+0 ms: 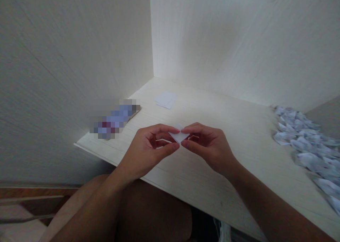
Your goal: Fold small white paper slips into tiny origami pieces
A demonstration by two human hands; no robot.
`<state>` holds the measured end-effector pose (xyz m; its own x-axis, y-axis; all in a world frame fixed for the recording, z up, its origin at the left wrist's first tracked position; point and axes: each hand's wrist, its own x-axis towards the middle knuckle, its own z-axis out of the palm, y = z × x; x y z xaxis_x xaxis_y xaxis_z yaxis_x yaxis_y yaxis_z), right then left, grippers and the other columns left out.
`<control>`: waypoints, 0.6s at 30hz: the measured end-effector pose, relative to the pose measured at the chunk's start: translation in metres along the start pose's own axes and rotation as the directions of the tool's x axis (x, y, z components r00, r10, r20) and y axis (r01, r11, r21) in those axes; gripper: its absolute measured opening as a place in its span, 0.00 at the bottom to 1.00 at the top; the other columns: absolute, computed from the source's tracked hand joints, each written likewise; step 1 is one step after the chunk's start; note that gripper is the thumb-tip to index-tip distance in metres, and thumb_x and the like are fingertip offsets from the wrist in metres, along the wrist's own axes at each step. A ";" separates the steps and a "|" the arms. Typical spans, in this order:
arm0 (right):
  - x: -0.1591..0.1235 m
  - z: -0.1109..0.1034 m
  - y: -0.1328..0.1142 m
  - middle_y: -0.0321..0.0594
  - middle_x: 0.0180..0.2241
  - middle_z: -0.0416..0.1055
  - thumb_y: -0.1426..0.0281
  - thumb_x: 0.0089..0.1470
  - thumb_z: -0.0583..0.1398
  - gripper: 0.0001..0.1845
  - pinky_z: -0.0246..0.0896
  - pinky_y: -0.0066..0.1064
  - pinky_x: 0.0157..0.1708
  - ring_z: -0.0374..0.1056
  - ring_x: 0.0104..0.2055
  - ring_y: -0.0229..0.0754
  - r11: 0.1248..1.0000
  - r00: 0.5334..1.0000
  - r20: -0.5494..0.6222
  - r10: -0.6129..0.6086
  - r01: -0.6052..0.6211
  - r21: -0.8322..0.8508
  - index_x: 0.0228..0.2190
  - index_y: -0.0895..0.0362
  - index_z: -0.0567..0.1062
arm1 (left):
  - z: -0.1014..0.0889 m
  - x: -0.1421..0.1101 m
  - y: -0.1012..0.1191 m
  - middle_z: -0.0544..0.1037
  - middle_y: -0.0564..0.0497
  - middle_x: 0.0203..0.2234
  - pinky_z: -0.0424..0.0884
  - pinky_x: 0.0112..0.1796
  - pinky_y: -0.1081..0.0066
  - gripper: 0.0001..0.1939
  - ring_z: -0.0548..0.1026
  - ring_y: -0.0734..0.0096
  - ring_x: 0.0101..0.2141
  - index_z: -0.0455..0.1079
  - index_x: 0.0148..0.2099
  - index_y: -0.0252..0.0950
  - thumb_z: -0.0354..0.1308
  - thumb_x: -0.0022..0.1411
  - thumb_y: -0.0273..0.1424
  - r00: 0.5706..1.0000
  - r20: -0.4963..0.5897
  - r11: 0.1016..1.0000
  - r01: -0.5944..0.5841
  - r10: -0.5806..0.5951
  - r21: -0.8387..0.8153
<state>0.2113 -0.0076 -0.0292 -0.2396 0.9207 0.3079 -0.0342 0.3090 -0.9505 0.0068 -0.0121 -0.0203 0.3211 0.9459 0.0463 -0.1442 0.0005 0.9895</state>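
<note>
Between my two hands is a small piece of white paper (179, 137), folded to a shape that comes to a point at the bottom. My left hand (154, 142) pinches its left side, thumb below and index finger above. On the other side my right hand (205, 142) grips it the same way, the thumbs almost meeting at the lower tip. Both hands are above the pale table (239, 128). Fingers hide part of the paper's back.
A few flat white paper sheets (166, 99) lie towards the back corner. Left of them, by the wall, is a blurred-out bluish item (115, 119). Many crumpled-looking white folded papers (310, 139) are heaped along the right. Walls rise at the left and back.
</note>
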 end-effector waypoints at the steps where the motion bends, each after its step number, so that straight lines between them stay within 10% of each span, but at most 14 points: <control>1: 0.000 0.000 0.000 0.37 0.36 0.81 0.71 0.50 0.74 0.12 0.72 0.31 0.33 0.73 0.32 0.36 1.000 1.000 0.000 -0.013 0.013 -0.012 0.39 0.49 0.86 | 0.000 0.000 -0.001 0.84 0.53 0.31 0.76 0.38 0.77 0.14 0.81 0.76 0.33 0.81 0.44 0.37 0.74 0.54 0.24 1.000 0.003 1.000 -0.002 0.002 0.014; 18: -0.002 -0.001 0.002 0.37 0.36 0.82 0.73 0.51 0.72 0.10 0.71 0.35 0.35 0.74 0.36 0.40 0.979 0.995 -0.029 -0.096 0.089 -0.185 0.37 0.49 0.84 | 0.003 0.001 0.000 0.83 0.52 0.34 0.82 0.38 0.73 0.09 0.82 0.73 0.33 0.81 0.45 0.35 0.68 0.60 0.24 1.000 -0.007 1.000 -0.022 0.022 -0.018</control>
<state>0.2125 -0.0080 -0.0320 -0.2072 0.8934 0.3986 0.1248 0.4282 -0.8950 0.0103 -0.0119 -0.0197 0.3117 0.9478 0.0672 -0.1683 -0.0145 0.9856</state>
